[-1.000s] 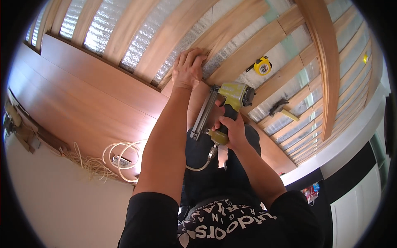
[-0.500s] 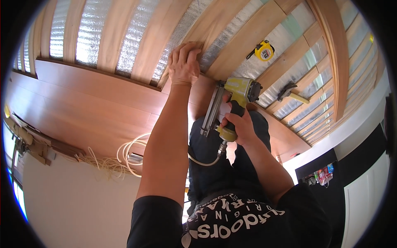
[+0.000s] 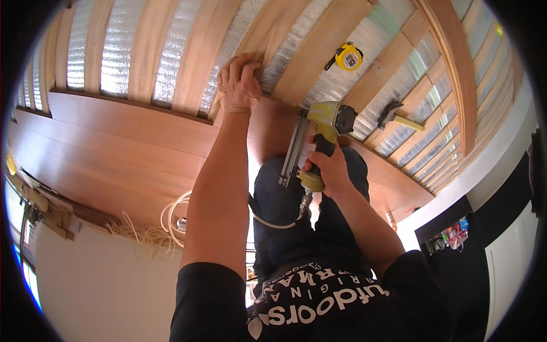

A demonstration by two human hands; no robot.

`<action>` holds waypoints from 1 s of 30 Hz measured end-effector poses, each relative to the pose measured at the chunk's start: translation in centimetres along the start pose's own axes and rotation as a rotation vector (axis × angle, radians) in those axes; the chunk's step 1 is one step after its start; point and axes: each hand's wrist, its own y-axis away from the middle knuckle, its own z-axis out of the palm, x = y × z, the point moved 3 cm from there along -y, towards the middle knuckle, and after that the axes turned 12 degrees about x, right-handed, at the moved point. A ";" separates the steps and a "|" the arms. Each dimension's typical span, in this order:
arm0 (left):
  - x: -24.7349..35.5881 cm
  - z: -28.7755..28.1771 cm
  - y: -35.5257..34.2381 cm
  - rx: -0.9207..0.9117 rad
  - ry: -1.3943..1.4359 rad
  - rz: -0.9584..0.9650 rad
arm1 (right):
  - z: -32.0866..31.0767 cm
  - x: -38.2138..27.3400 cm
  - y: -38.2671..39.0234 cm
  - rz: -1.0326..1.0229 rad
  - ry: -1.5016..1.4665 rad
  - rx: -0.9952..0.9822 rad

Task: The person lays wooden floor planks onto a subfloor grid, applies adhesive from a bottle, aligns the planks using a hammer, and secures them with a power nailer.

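My left hand (image 3: 239, 85) rests at the far edge of a reddish-brown floorboard (image 3: 273, 122), its bent fingers slightly apart and reaching over the edge onto a wooden batten (image 3: 253, 43). In my right hand (image 3: 330, 168) is a yellow-green nail gun (image 3: 325, 117), gripped round its black handle. The gun's head is close to the board's far edge, above my right knee; whether its nose touches the wood I cannot tell. A pale air hose (image 3: 273, 224) runs from the fitting under its handle and passes behind my left arm.
A yellow tape measure (image 3: 348, 57) and a hammer (image 3: 399, 117) lie among the battens. Silver foil (image 3: 174, 51) shows between them. A long loose board (image 3: 456, 74) crosses the battens at right. Coiled hose (image 3: 171, 214) and tangled strapping (image 3: 142, 236) lie at left.
The view has shifted slightly, so the floor things sit farther left and up. My nail gun has moved a little to the right along the board's edge; my left hand keeps its place.
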 end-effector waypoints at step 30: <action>15.6 9.4 9.5 -0.231 -0.008 0.200 | -14.4 0.7 -1.7 0.007 0.007 -0.021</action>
